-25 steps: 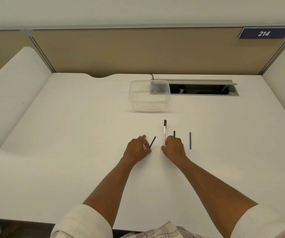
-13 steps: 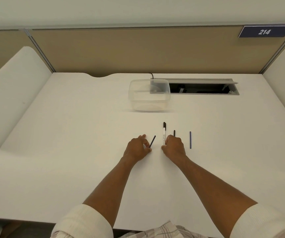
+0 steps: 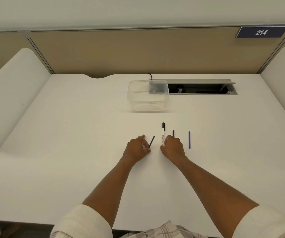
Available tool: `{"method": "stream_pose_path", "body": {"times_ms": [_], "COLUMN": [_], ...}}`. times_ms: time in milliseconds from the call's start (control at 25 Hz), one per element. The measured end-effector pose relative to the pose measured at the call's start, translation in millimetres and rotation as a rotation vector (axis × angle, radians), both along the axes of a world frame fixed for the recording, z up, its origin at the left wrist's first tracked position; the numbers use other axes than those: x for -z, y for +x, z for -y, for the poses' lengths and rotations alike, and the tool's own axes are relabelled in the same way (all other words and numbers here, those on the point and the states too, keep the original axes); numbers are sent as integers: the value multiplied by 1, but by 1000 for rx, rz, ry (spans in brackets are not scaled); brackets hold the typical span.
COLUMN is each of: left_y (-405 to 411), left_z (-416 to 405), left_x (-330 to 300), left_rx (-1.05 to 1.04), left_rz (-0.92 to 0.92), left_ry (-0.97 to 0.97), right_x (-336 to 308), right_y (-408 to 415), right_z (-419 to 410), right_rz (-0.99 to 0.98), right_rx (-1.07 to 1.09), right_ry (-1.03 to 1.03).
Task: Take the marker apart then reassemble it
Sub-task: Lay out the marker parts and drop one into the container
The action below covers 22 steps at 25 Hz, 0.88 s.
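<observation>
Marker parts are seen laid out on the white worktop point(image 3: 69, 152) in front of the person. The white marker barrel point(image 3: 163, 137), with a black end pointing away from the person, lies nearly straight, and its near end is met by the curled fingers of the right hand point(image 3: 172, 148); whether it is truly pinched cannot be told, as the fingertips are hidden under the knuckles. Just right of the barrel a short black piece point(image 3: 173, 133) is seen poking out from behind the same hand, its lower end covered. Further right, apart from the hand, a thin blue rod point(image 3: 189, 140) lies alone, parallel to the barrel. To the left of the barrel a thin dark rod point(image 3: 151, 141) lies tilted, and its near end is pinched between the thumb and curled fingers of the left hand point(image 3: 137, 149), which rests on the worktop. Both forearms are bare, with white sleeves point(image 3: 80, 222) pushed up near the bottom edge. Beyond the parts, toward the back of the worktop, a clear plastic container point(image 3: 148, 95) is placed, touching none of them. Behind it a grey cable hatch point(image 3: 201, 86) is set open into the surface. A tan partition point(image 3: 138, 52) is seen at the back, bearing a dark plate marked 214 point(image 3: 261, 32).
</observation>
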<state>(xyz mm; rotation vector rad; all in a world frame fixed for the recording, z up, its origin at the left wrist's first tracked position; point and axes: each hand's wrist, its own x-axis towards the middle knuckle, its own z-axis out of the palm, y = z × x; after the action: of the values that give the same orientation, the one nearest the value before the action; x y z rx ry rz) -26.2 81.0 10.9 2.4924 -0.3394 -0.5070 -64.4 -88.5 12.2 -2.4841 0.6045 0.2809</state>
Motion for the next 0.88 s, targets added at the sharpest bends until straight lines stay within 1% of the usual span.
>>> {"method": "stream_pose_path", "body": {"times_ms": [280,440,560,720,880], "left_y": [1,2,2,4,12], "left_z": [-1,-2,-2,0,0], "left_x": [-2,-5,-9,-13,-13], "left_rx": [6,38,66,94,87], "left_rz": [5,14,29,45,59], "left_ry": [0,36,100,159,159], "right_x": [-5,-10,-14,-14,-15], "right_y": [-1,3,3,8,16], "right_z": [3,0,-3,-3,-2], "right_rz": [50,142,208,259,229], "right_rx": [11,-40,-143,-218,-221], "right_ry": [20,225,290,273,233]}}
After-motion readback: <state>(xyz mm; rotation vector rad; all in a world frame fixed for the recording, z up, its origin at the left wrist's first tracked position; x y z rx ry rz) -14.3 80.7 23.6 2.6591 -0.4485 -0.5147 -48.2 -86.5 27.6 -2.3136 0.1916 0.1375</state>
